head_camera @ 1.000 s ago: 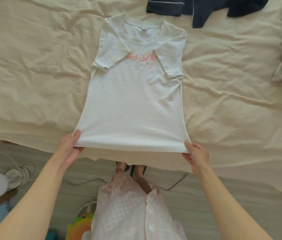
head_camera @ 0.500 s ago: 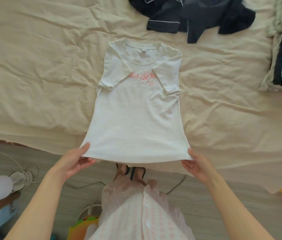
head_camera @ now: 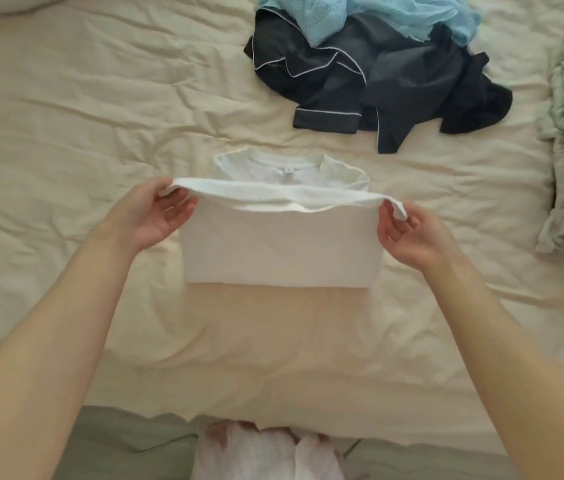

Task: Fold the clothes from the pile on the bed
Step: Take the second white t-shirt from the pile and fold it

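- Head view: left hand [head_camera: 155, 216] and right hand [head_camera: 408, 230] each pinch a hem corner of the white T-shirt [head_camera: 277, 251], mid-bed [head_camera: 65, 133].
- Hem, at the near bed edge a second ago, now doubled toward the collar.
- Far right: dark and blue clothes pile [head_camera: 370, 71].

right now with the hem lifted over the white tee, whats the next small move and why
Probably carry the hem forward and lay it down at the collar. The left hand and right hand each pinch a hem corner of the white t-shirt, held just short of the neckline. The lower half is already doubled over, with a crease nearest the person, so lowering would likely finish this fold.
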`<state>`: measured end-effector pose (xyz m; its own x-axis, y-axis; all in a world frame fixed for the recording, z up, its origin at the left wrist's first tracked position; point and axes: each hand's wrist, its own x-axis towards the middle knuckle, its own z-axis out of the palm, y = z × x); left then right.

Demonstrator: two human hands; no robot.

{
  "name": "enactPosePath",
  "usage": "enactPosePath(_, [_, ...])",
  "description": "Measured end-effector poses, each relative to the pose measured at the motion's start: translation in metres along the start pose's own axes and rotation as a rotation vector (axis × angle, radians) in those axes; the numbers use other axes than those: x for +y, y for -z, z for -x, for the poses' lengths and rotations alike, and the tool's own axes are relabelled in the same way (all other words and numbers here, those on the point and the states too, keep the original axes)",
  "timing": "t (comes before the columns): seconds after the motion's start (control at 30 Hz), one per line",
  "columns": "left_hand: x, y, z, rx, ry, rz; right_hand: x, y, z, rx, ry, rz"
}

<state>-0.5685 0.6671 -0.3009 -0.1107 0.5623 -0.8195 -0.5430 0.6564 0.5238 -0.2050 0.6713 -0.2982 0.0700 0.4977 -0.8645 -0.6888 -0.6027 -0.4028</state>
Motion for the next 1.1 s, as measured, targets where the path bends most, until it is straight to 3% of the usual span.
enactPosePath(0.13, [0.017, -0.018, -0.064, -0.017, -0.043, -0.146, -0.008, -0.034, -0.055, -0.01, 0.09, 0.049])
enactPosePath(0.2, [0.0, -0.015, -0.081, 0.086, -0.098, -0.329, 0.008, -0.035, -0.068, 0.08, 0.227, 0.305])
enactPosePath(0.3, [-0.042, 0.009, -0.083, 0.33, -0.244, -0.637, 0.042, -0.014, -0.068, 0.333, 0.594, 0.846])
enactPosePath(0.37, [-0.07, 0.027, -0.071, 0.418, -0.222, -0.74, 0.064, 0.007, -0.064, 0.467, 0.675, 0.987])
enactPosePath(0.47, [-0.099, 0.044, -0.05, 0.318, -0.029, -0.611, 0.091, 0.036, -0.061, 0.55, 0.4, 0.849])
enactPosePath(0.57, [-0.109, 0.048, -0.041, 0.197, 0.12, -0.407, 0.098, 0.045, -0.065, 0.425, 0.141, 0.596])
enactPosePath(0.7, [-0.109, 0.044, -0.042, 0.185, 0.127, -0.136, 0.077, 0.043, -0.067, 0.303, -0.001, 0.307])
enactPosePath(0.83, [-0.112, 0.047, -0.023, 0.18, 0.044, -0.065, 0.073, 0.055, -0.044, 0.395, 0.01, 0.461])
enactPosePath(0.9, [-0.117, 0.051, -0.012, 0.175, 0.005, -0.119, 0.085, 0.062, -0.03, 0.568, 0.177, 0.788])
enactPosePath(0.97, [-0.121, 0.05, -0.006, 0.18, -0.05, -0.158, 0.102, 0.056, -0.015, 0.598, 0.55, 1.093])
enactPosePath(1.03, [-0.121, 0.042, -0.005, 0.209, -0.118, -0.191, 0.122, 0.04, -0.004, 0.314, 0.925, 1.325])
enactPosePath(1.1, [-0.119, 0.028, -0.006, 0.253, -0.194, -0.237, 0.143, 0.032, -0.006, -0.001, 1.036, 1.591])
